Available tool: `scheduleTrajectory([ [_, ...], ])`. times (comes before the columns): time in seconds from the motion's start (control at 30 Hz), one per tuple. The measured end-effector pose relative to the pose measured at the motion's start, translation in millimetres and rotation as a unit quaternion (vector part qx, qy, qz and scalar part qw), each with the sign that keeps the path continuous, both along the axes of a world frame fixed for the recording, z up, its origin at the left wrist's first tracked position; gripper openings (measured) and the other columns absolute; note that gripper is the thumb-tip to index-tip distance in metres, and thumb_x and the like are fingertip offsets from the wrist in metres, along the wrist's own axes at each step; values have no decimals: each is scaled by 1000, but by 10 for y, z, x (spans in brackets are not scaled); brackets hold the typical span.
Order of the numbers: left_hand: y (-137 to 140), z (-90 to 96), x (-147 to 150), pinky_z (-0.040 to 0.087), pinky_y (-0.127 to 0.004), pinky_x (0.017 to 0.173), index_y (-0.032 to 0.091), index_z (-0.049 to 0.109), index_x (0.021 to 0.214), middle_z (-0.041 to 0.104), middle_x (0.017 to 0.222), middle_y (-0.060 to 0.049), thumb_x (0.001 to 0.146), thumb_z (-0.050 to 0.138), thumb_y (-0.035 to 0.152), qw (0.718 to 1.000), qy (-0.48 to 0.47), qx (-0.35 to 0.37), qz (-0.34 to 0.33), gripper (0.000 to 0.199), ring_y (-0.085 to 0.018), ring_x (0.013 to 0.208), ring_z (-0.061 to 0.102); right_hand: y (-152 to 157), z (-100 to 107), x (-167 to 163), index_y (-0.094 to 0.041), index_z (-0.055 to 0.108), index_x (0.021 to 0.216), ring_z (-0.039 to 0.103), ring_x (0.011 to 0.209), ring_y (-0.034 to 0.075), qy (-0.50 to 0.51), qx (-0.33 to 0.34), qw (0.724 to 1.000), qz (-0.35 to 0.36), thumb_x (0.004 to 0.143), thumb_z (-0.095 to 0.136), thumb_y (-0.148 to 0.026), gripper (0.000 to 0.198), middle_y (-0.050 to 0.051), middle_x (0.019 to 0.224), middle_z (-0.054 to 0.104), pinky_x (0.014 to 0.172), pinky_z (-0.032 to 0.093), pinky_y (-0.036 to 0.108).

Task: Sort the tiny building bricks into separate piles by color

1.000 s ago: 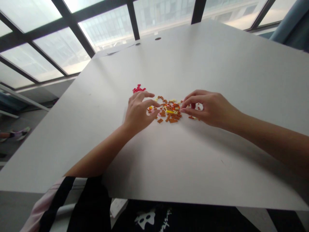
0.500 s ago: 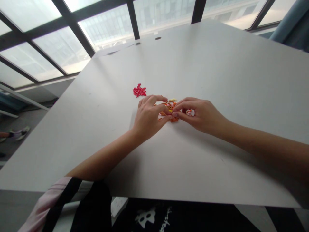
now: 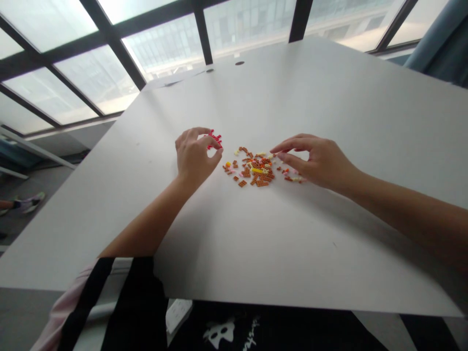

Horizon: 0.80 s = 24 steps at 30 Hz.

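My left hand [image 3: 195, 153] is over the left side of a small pile of red toy bricks [image 3: 215, 138], partly covering it. Its thumb and index fingertips press together; any small piece between them is too tiny to make out. To the right lies a loose heap of small bricks [image 3: 262, 183], mostly brown, with orange, pink and cream pieces among them. One longer yellow brick [image 3: 257, 171] stands out on top. At the heap's upper right edge is my right hand [image 3: 310, 156], thumb and index finger slightly apart, with nothing visible held. It hides part of the bricks there.
The white table [image 3: 234, 243] stretches toward large windows, with two round holes near its far edge. A dark curtain [image 3: 438, 48] hangs at the far right. Another person's shoe [image 3: 32, 202] shows on the floor at left. A white power strip [image 3: 178, 314] is below the front edge.
My left hand has moved left and away from the mixed heap to the red pile. My right hand has drawn back slightly to the right, uncovering most of the heap.
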<state>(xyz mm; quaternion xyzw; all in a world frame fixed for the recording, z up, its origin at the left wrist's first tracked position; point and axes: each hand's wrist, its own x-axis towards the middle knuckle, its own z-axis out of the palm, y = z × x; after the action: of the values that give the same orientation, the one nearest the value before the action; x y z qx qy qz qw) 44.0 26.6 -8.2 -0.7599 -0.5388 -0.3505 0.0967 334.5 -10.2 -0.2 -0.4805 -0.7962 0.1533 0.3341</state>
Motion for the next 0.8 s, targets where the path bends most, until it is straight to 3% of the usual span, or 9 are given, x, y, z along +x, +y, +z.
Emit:
scheduleTrajectory([
  [0.1, 199, -123, -188, 46, -60, 105, 28, 75, 78, 75, 113, -7, 79, 78, 25, 999, -22, 2, 37, 5, -34, 111, 63, 63, -66, 92, -33, 82, 105, 75, 97, 27, 1, -13, 1000, 0, 94, 58, -39, 27, 6, 109, 80, 91, 62, 49],
  [0.27, 402, -306, -345, 46, -57, 108, 29, 78, 86, 76, 110, -6, 86, 75, 28, 999, -37, -8, 38, 4, -30, 108, 65, 75, -117, 97, -34, 82, 103, 74, 94, 28, -37, 5, 999, -3, 93, 59, -42, 26, 5, 106, 80, 84, 61, 48],
  [0.37, 425, -362, -380, 43, -58, 111, 31, 81, 101, 73, 124, -8, 87, 76, 32, 998, -34, -26, 44, 15, -33, 120, 61, 65, -124, 114, -32, 81, 103, 74, 97, 29, -64, -5, 998, -16, 93, 58, -46, 28, 4, 105, 80, 84, 59, 48],
  [0.43, 407, -378, -397, 40, -60, 113, 32, 80, 111, 69, 135, -10, 90, 73, 34, 998, -32, -38, 42, 23, -35, 128, 58, 90, -136, 161, -30, 80, 111, 73, 108, 31, -81, -23, 996, -17, 95, 54, -49, 36, 6, 114, 79, 93, 58, 51],
  [0.57, 330, -362, -396, 41, -58, 114, 26, 81, 105, 69, 137, -11, 97, 63, 34, 998, -28, -45, 29, 21, -33, 130, 58, 277, -210, 245, -26, 69, 138, 55, 143, 31, -122, -52, 989, 68, 101, 44, -53, 52, 9, 150, 63, 120, 41, 56],
  [0.67, 261, -319, -337, 44, -57, 113, 23, 81, 100, 71, 133, -12, 98, 62, 34, 998, -21, -46, 27, 22, -33, 127, 61, 504, -276, 163, -30, 60, 149, 43, 152, 30, -134, -59, 980, 135, 102, 43, -57, 57, 6, 159, 53, 127, 29, 60],
  [0.8, 169, -258, -236, 47, -54, 111, 24, 80, 99, 74, 130, -10, 98, 61, 32, 999, -13, -36, 6, 21, -31, 123, 64, 749, -268, -150, -36, 54, 153, 47, 149, 29, -111, -74, 977, 165, 103, 42, -58, 56, 1, 159, 53, 125, 36, 57],
])
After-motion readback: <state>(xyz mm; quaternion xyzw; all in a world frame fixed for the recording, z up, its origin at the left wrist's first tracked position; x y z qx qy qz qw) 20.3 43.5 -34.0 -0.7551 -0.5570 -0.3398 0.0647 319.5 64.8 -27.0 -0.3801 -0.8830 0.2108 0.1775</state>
